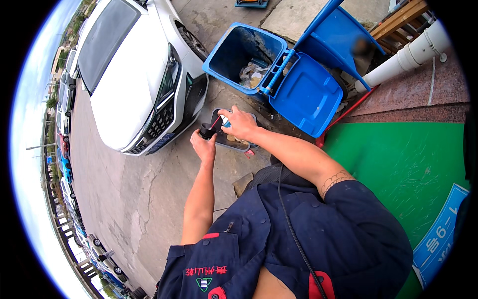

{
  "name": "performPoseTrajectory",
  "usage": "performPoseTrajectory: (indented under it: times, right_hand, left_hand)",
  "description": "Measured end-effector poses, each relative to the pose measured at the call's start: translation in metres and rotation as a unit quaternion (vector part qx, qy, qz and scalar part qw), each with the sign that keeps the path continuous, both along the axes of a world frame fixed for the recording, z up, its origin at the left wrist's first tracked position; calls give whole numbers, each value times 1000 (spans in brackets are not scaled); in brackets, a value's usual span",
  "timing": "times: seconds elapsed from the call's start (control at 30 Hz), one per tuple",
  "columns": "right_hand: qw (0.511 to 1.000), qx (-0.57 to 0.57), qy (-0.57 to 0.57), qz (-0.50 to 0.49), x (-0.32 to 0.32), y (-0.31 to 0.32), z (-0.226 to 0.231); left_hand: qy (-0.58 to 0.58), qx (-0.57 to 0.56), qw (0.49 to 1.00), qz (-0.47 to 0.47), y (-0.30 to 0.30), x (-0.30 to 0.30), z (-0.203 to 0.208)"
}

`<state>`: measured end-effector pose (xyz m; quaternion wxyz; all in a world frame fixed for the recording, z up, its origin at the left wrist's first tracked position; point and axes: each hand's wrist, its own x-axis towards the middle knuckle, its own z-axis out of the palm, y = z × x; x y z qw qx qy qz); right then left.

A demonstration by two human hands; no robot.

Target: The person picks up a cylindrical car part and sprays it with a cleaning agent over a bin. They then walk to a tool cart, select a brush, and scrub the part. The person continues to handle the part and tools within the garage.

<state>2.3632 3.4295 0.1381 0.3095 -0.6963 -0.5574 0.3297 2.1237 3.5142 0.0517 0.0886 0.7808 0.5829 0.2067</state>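
My left hand [203, 147] is closed round a small black cylindrical part [207, 131] with an open top. My right hand [240, 124] grips a white and blue spray can [226, 122], mostly hidden by the fingers. From the can a thin red straw [215, 122] slants down to the mouth of the black part. Both hands are over a small dark tub [232, 145], which has some litter inside and is partly covered by my right hand and arm.
A white car [124, 74] stands to the left, its front near my hands. Beyond them is a blue wheeled bin [224, 74] with rubbish in it; its lid [308, 94] hangs open. A white pipe [408, 57] and green panel [383, 159] are at the right.
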Motion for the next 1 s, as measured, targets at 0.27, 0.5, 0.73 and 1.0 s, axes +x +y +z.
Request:
performPoseTrajectory:
  times: [0.27, 0.5, 0.73, 1.0]
  right_hand:
    - [1000, 3, 7, -6, -2, 1, 0]
    - [1000, -5, 5, -17, -1, 1, -4]
    - [1000, -5, -9, 18, 1, -2, -3]
    - [966, 193, -166, 38, 22, 0, -7]
  left_hand:
    - [-14, 10, 1000, -9, -3, -3, -3]
    - [-8, 11, 1000, -8, -4, -5, -4]
    - [0, 13, 1000, 3, -1, -7, -2]
    - [2, 21, 1000, 4, -3, -11, 1]
